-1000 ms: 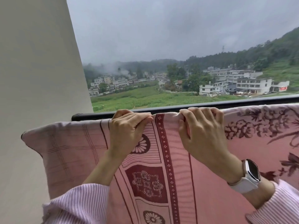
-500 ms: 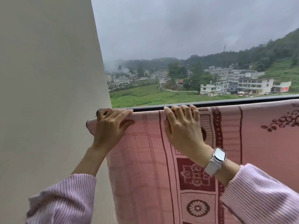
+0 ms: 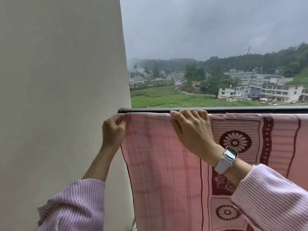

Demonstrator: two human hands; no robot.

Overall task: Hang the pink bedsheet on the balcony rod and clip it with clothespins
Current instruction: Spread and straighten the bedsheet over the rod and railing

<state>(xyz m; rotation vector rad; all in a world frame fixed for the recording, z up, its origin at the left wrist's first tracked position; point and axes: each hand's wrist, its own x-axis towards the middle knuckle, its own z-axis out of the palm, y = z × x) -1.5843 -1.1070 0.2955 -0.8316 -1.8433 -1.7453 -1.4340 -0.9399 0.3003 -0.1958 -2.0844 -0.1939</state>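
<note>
The pink bedsheet [image 3: 160, 164], with dark red lines and flower medallions, hangs over the black balcony rod [image 3: 146, 110] and falls toward me. My left hand [image 3: 114, 129] pinches the sheet's top left corner right beside the wall. Further right, my right hand [image 3: 191, 129] curls its fingers over the sheet's top fold at the rod; a white watch sits on that wrist. No clothespins are in view.
A cream wall [image 3: 63, 97] fills the left side, and the rod's end meets it. Beyond the rod lie a green field, white buildings and misty hills under a grey sky.
Both hands have slid left along the top of the sheet, and the sheet's left edge now hangs straight next to the wall. My view has turned left too.
</note>
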